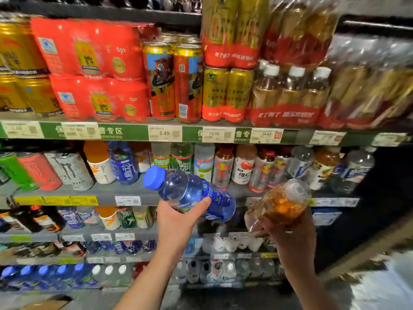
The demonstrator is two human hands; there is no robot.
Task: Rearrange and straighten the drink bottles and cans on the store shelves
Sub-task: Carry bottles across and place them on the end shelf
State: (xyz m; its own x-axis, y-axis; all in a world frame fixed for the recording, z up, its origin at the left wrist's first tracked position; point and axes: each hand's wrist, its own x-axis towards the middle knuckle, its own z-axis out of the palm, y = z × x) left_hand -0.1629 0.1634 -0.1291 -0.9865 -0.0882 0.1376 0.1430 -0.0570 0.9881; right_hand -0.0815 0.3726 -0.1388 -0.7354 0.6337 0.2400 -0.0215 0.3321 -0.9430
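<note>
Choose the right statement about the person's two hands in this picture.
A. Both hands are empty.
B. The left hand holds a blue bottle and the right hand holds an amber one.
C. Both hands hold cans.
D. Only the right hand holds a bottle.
B: the left hand grips the blue bottle, and the right hand grips the amber bottle.

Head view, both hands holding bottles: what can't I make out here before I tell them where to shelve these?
- Amber bottle in the right hand: label blurred by motion, brand unreadable.
- Blue bottle: lower label partly covered by the left hand.
- Small price tag on the middle shelf edge: too small and blurred to read.
- Right end of the shelves: dark and smeared, free slots unclear.
</note>
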